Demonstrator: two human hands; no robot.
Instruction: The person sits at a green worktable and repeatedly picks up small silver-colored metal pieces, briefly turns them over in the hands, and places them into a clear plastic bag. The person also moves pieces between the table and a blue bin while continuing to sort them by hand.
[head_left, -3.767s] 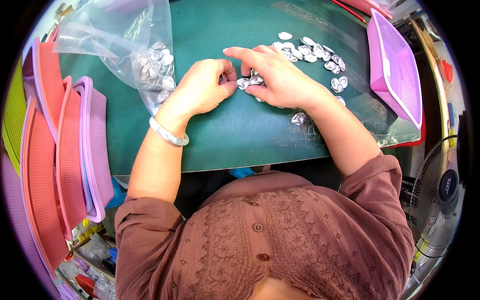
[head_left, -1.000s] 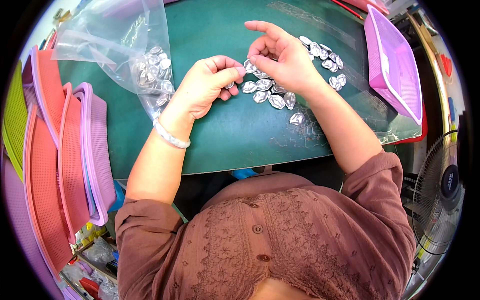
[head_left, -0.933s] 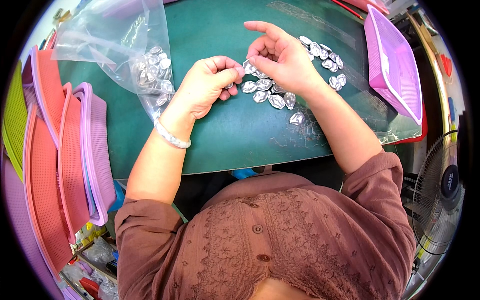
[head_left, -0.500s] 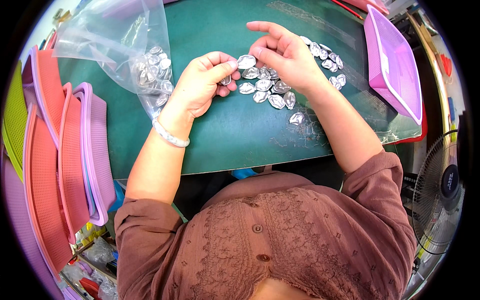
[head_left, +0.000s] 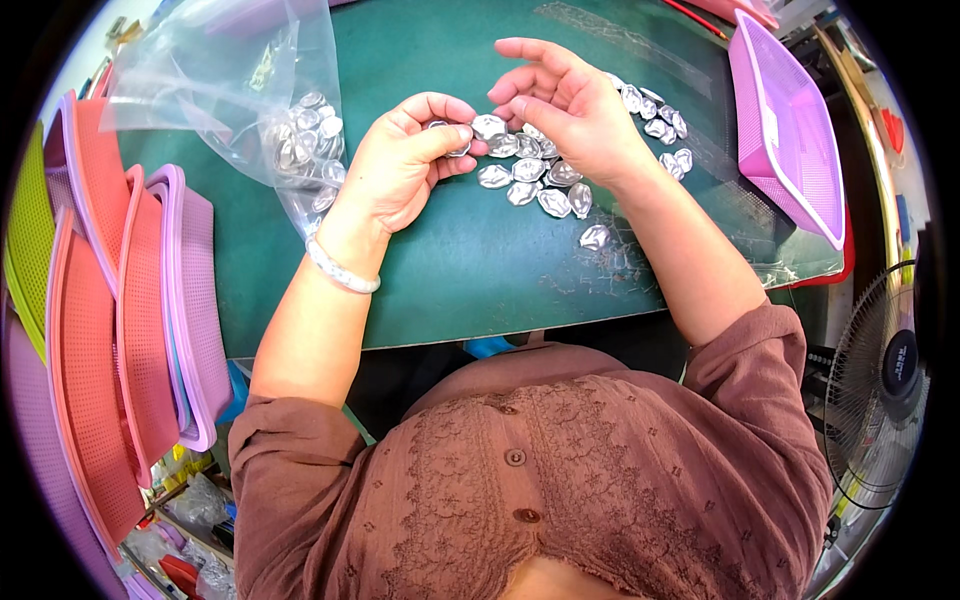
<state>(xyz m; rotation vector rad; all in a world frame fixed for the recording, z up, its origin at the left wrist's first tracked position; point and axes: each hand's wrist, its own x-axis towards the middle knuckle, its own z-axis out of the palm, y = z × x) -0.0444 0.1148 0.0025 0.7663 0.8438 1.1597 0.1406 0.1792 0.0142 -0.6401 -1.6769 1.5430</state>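
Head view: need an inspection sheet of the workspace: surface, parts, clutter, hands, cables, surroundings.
Surface: green tabletop, scuffed near its front edge at right.
Parts: silver wavy discs loose around the right hand; more show through a clear plastic bag at left.
Clutter: thin red rod at the far side; purple mesh basket at right.
Hands: left hand pinches at least one disc; right hand above the loose ones, grasp unclear.
Cables: nothing seen.
Surroundings: coral, purple and green baskets crowded at left; black fan at right.
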